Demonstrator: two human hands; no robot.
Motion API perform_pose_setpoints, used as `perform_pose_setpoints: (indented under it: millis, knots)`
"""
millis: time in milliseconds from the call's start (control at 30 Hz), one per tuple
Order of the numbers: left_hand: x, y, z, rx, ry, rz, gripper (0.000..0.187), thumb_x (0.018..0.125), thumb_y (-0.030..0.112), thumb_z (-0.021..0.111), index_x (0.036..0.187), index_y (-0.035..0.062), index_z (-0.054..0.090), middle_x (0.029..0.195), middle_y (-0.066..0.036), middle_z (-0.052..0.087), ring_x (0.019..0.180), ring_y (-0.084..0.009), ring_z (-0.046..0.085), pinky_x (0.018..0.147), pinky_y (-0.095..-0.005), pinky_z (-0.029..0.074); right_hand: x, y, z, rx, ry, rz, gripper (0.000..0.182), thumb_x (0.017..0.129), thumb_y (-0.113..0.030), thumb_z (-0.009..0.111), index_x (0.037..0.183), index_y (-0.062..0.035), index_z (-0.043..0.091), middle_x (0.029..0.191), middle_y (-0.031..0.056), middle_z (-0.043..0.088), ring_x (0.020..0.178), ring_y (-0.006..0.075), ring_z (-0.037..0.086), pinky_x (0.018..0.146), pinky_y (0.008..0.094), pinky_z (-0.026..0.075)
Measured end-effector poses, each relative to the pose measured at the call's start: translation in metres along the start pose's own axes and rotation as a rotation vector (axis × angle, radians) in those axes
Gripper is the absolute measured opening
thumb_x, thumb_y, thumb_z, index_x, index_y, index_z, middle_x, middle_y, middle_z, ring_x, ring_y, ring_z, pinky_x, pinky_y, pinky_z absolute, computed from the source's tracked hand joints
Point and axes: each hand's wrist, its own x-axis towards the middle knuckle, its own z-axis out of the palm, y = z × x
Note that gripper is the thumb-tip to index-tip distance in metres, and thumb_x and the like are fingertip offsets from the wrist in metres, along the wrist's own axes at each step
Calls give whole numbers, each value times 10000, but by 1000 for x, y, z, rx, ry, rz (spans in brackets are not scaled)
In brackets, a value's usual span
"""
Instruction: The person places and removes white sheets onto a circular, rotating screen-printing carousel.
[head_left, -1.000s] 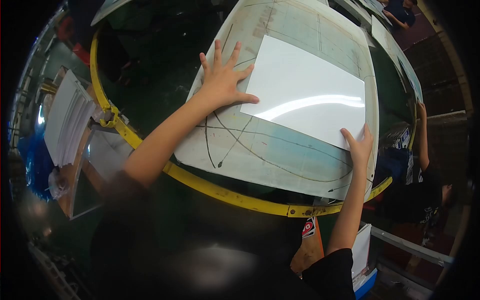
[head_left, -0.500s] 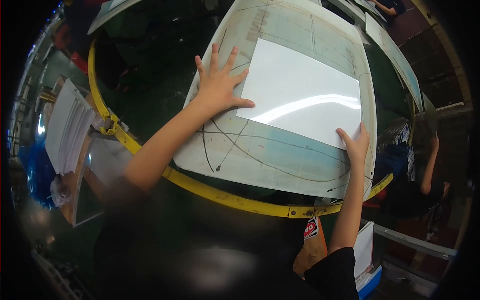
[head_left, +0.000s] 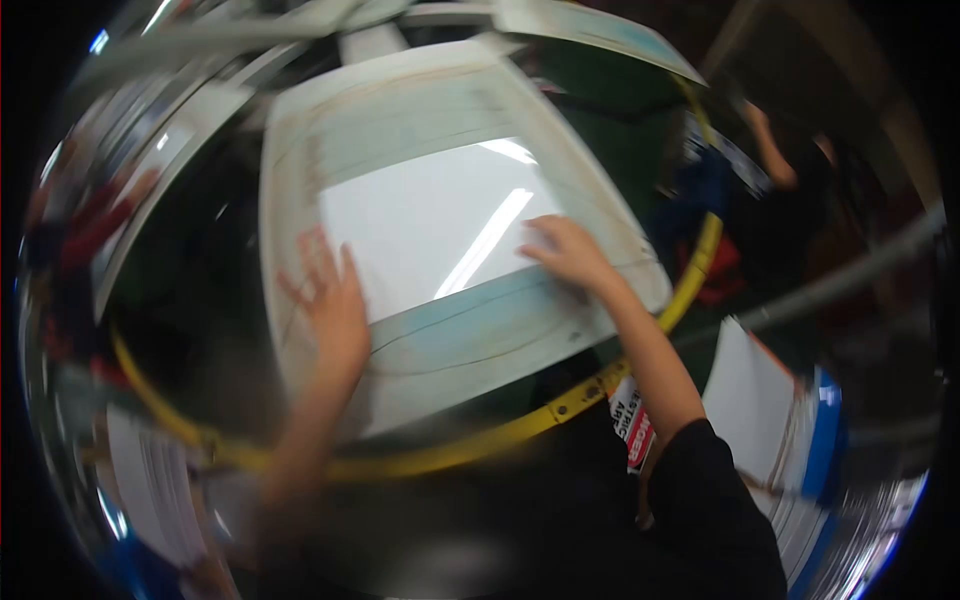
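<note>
A glossy white rectangular sheet lies flat on a pale, stained board with dark curved lines drawn on it. Light streaks reflect off the sheet. My left hand is at the sheet's left edge, fingers spread and pointing away from me; blur hides whether it presses on the sheet or the board. Across from it, my right hand reaches over the right edge, thumb and bent fingers apart on or just above the surface. Neither hand wraps round anything.
A yellow curved rail runs round the board on my side. Stacked white sheets stand at lower left and lower right. A red-and-white sign hangs below the rail. Another board is beyond, and a person is at right.
The camera view has swung, so the board and sheet appear turned and further left. My left hand stays by the left edge; my right hand now reaches over the sheet's right edge.
</note>
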Motion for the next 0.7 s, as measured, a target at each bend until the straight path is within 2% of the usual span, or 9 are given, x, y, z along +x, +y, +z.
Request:
perform_pose_setpoints:
  millis: [33, 67, 200, 267, 367, 400, 533, 567, 700]
  knots:
    - [-10, 12, -1, 42, 111, 43, 750, 680, 254, 746, 1349, 179, 414, 1503, -181, 90, 1374, -412, 22, 1007, -693, 5, -14, -6, -10, 135, -95, 59, 515, 824, -318, 639, 1224, -19, 514, 1243, 200, 516, 1119, 305, 504, 958, 360, 389]
    - [-22, 23, -19, -255, 93, 82, 740, 687, 218, 733, 1351, 168, 410, 1503, -182, 86, 1372, -418, 27, 1008, -691, 9, -36, -7, -15, 221, -60, -36, 553, 818, -339, 645, 1263, -53, 486, 1317, 191, 457, 1215, 317, 437, 1010, 392, 348]
    - [-79, 50, -67, -880, 98, 300, 717, 680, 195, 740, 1323, 112, 434, 1481, -190, 169, 1355, -432, 89, 1049, -597, 105, -161, -13, -72, -303, 78, -161, 531, 781, -360, 671, 1219, -96, 530, 1356, 147, 425, 1261, 318, 387, 1038, 461, 311]
    - [-109, 60, -94, -1123, 51, 501, 661, 667, 213, 756, 1260, 93, 492, 1404, -194, 332, 1321, -428, 210, 1049, -530, 191, -238, -10, -99, -326, 104, 20, 468, 766, -328, 689, 1156, -94, 581, 1256, 138, 522, 1159, 299, 498, 1023, 450, 338]
    - [-118, 71, -138, -1399, -118, 865, 492, 663, 248, 767, 1093, 70, 610, 1221, -170, 547, 1216, -406, 416, 1002, -490, 312, -331, -29, -131, -401, -176, 814, 382, 747, -297, 704, 1037, -57, 636, 957, 103, 657, 834, 288, 638, 962, 428, 404]
    - [-121, 78, -145, -1571, -87, 879, 416, 667, 264, 765, 1010, 61, 647, 1175, -162, 577, 1179, -397, 461, 974, -484, 354, -371, -25, -127, -256, -3, 956, 434, 731, -330, 713, 1048, -45, 630, 987, 112, 643, 909, 292, 614, 935, 396, 419]
    - [-116, 97, -185, -2240, -46, 1034, 365, 775, 394, 677, 895, 51, 638, 955, -163, 645, 1038, -342, 548, 953, -472, 386, -453, -46, -111, -422, 40, 937, 532, 692, -351, 744, 1103, -41, 608, 1099, 124, 599, 1030, 299, 547, 918, 378, 422]
    - [-99, 94, -195, -2172, 33, 1472, 594, 911, 534, 406, 1264, 59, 458, 1289, -259, 422, 1207, -400, 362, 1050, -533, 214, -463, -50, -105, -435, 48, 952, 550, 686, -353, 749, 1114, -40, 602, 1129, 126, 588, 1052, 302, 533, 920, 376, 420]
    - [-127, 132, -219, -2684, 155, 1397, 290, 846, 414, 602, 1107, 296, 562, 1204, -203, 478, 1226, -381, 320, 1035, -582, 252, -490, -40, -82, -517, 177, 939, 552, 702, -331, 737, 1135, -28, 578, 1171, 138, 568, 1107, 322, 503, 976, 393, 381]
